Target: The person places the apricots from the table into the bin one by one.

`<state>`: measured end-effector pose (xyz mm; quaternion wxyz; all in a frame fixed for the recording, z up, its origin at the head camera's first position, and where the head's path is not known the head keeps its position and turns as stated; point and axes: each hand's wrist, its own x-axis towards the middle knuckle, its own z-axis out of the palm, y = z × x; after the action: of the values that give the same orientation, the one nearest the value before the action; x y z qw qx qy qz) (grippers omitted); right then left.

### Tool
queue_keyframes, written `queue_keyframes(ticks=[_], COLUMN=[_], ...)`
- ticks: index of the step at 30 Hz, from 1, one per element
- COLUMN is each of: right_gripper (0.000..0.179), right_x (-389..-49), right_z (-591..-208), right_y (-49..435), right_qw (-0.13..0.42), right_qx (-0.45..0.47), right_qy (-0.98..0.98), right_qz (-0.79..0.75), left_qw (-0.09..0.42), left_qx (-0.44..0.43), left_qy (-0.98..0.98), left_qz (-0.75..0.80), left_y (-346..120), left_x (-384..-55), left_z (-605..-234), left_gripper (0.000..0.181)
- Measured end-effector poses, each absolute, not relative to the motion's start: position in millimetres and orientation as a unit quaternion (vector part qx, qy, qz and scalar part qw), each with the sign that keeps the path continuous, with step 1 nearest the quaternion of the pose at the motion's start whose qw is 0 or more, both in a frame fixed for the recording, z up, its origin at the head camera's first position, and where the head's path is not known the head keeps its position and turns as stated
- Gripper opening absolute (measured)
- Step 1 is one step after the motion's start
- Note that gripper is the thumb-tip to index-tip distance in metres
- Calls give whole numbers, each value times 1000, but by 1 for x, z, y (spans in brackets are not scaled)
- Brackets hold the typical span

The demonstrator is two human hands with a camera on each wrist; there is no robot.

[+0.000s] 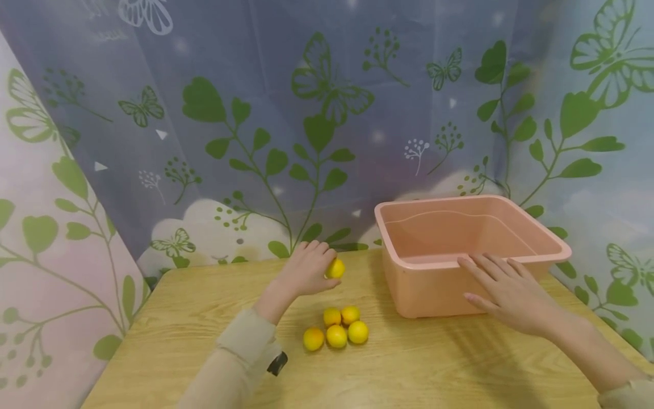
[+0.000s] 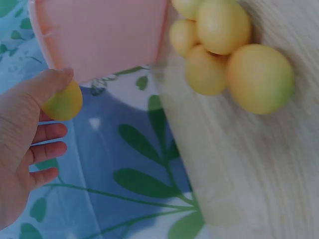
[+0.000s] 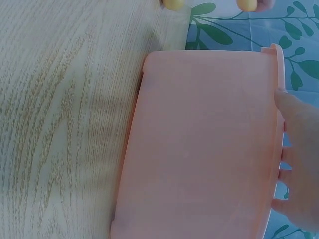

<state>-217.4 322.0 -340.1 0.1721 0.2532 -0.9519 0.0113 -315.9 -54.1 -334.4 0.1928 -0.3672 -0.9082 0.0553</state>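
You are working at a pale wood-grain worktop (image 1: 204,324), its far edge lying close to a printed backdrop (image 1: 255,68), grey-blue above with white cloud shapes along the bottom. Green leaves, sprigs and butterflies run across it, along with a few white ones; it has soft vertical creases. On your left a pinkish cloth (image 1: 30,176) carries the same green print past the worktop's left edge, and on your right a pale blue cloth (image 1: 587,199) hangs beyond the right edge. Your left hand (image 1: 305,268) is above the worktop towards its far edge, thumb and forefinger pinching a yellow fruit (image 1: 335,268), the other fingers partly bent and free of it. Nearer you, five more fruits (image 1: 336,337) lie bunched around the middle of the worktop, well in from its left and right edges. A pink tub (image 1: 424,265) stands upright near the far right corner, which it hides. Your right hand (image 1: 511,298) is at the tub's near rim, fingers extended and apart, reaching over the edge, thumb outside. A soft shadow (image 1: 503,366) falls on the worktop in front of the tub.
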Motion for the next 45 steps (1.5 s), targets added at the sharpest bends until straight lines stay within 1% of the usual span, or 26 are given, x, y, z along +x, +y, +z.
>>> queue_keyframes(ticks=[7, 16, 23, 28, 36, 40, 45], right_gripper=[67, 69, 68, 67, 67, 66, 66], right_x=[-216, -217, -218, -218, -217, -218, -217], right_z=[-341, -339, -338, -337, -336, -336, -335], right_y=[322, 324, 324, 323, 323, 323, 322], right_qw=[172, 166, 165, 159, 156, 160, 149], right_qx=[253, 254, 251, 251, 248, 248, 246], right_qy=[-952, -953, -954, -955, -956, -955, -958], right_qz=[10, -4, -3, -1, 0, 3, -1], left_qw=[190, 203, 214, 206, 193, 192, 186], left_qx=[-370, -374, -383, -385, -390, -392, -393], left_qy=[-907, -900, -892, -893, -893, -892, -892], left_qz=[73, 96, 108, 110, 115, 116, 122], left_y=[-35, -12, 6, 19, 42, 52, 63], left_x=[-313, -309, -305, -304, -303, -304, -305], left_z=[-317, -295, -278, -267, -261, -260, -261], left_gripper=[45, 43, 42, 39, 46, 44, 44])
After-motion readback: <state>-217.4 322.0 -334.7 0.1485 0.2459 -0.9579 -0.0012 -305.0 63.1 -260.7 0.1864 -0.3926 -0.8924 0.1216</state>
